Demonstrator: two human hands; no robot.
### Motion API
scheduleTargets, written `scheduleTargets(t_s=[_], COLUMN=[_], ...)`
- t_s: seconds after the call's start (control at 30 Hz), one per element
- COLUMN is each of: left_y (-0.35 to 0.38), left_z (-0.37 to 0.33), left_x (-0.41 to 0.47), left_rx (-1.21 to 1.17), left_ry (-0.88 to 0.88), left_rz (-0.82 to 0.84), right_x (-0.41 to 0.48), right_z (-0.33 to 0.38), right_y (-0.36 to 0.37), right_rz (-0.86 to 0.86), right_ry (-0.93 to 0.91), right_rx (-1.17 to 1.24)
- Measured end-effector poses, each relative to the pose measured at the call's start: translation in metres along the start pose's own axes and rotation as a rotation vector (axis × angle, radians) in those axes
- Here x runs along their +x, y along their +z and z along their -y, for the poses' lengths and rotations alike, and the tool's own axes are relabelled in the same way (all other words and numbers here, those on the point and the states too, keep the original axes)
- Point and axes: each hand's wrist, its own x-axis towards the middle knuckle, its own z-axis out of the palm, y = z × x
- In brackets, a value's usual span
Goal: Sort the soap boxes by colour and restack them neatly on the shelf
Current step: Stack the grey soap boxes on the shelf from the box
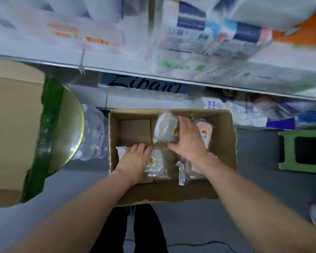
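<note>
Large carton (pixel 11 125) at left, green tape (pixel 47 134) along edge. Round gold tray (pixel 69 128) beside it, wrapped bottle pack (pixel 93 136) just right of tray. Tissue packs (pixel 208 33) up top, blurred. Green stool (pixel 285 148) far right on grey floor (pixel 254 143). Thin cable (pixel 199 244) near bottom edge.

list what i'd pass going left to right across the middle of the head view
brown cardboard box → round brass-coloured tray → shrink-wrapped bottles → open carton → green stool
</note>
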Motion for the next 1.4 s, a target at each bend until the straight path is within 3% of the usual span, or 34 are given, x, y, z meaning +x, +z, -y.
scheduleTargets(t_s=[0.47,0.7,1.0,1.2,1.4], left_y=[-0.178,-0.289,-0.431,-0.510,-0.561], left_z=[-0.005,0.007,0.021,0.050,0.100], left_x=[-0.137,-0.196,-0.262,-0.282,-0.264], left_rx=[-0.067,-0.086,-0.078,0.046,0.120], left_ry=[-0.100,-0.133,-0.147,-0.153,-0.196], left_rz=[-0.436,-0.685,-1.074,-1.132,-1.084], right_x=[-0.076,-0.070,-0.045,-0.006,0.064], right_z=[0.064,0.112,0.171,0.196,0.236], right_y=[-0.205,-0.300,-0.434,-0.512,-0.571], right_rz=[-0.332,-0.415,-0.644,-0.809,-0.707], right_ry=[-0.146,-0.253,-0.400,-0.389,-0.249], right_rx=[0.054,-0.029,-0.163,-0.211,-0.390])
